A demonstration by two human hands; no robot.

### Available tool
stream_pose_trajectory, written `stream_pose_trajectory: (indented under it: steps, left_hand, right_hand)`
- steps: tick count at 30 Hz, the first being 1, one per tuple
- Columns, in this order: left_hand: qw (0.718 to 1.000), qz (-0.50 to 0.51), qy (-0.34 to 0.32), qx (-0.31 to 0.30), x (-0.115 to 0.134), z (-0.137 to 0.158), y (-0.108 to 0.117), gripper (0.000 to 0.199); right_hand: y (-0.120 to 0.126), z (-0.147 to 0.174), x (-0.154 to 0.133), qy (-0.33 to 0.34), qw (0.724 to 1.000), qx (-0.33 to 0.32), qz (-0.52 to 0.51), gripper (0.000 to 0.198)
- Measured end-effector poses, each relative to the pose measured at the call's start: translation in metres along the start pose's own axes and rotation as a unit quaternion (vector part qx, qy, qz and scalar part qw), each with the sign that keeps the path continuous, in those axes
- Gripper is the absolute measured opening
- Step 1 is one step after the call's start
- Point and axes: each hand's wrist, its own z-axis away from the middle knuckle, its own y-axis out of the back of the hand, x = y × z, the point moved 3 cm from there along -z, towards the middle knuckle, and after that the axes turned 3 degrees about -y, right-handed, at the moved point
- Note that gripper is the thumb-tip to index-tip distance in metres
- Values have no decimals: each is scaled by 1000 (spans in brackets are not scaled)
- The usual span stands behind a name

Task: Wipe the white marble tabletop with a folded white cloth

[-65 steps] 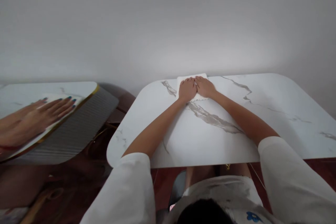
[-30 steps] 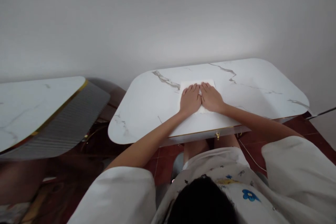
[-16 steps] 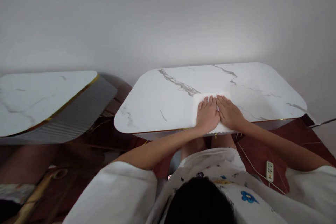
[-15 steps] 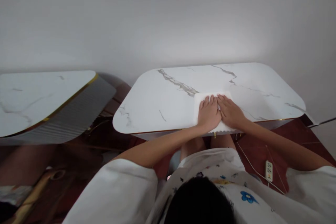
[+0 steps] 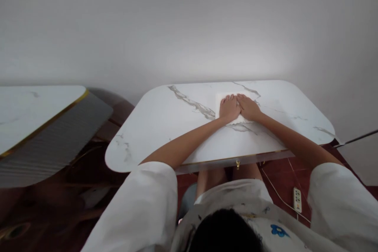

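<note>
One white cloth (image 5: 239, 119): spread flat on the surface, a little right of its middle, apart from both the wall side and my side.
Left hand (image 5: 229, 108): lying palm down on the cloth, open and flattened, its fingers pointing toward the wall.
Right hand (image 5: 248, 107): laid flat on the cloth too, fingers stretched out, its inner side against my left hand; neither one grips anything.
Marbled surface (image 5: 165, 122): white and round-cornered, with a broad grey-brown vein that meets the cloth's left side and shows again just below it.
Front edge: gold trim along my side, with a small gold handle (image 5: 238, 164) below it, above my knees.
Left of me: a second marbled top (image 5: 32, 106), white, with a gold rim and a ribbed grey side (image 5: 62, 136), apart from mine.
Floor (image 5: 184, 181): dark red; a power strip (image 5: 297, 200) lies on it to my right, a white cable (image 5: 276, 189) beside it.
Sleeves: white on both arms, the left (image 5: 147, 204) and the right (image 5: 339, 189) ending near my elbows.
Shirt: pale, printed with a blue flower (image 5: 278, 230).
Wall (image 5: 189, 27): plain grey-white, behind both tops.
</note>
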Motion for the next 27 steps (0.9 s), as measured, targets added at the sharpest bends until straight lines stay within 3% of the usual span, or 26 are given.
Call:
stream_pose_trajectory:
  steps: [8,13,20,27]
  left_hand:
    - [997,-70,-21,34,-69,-59,3,45]
    - [996,-69,-18,47,-89,-98,-2,43]
    - [996,-52,-29,63,-67,-130,-9,39]
    - [996,-33,-47,61,-31,-113,-15,42]
  right_hand:
    - [-24,-97,-8,42,998,43,-12,50]
    - [-32,-137,4,44,997,53,-17,49]
    - [-34,-148,47,23,998,50,-10,49]
    - [-22,-107,62,-11,1000,20,-4,55]
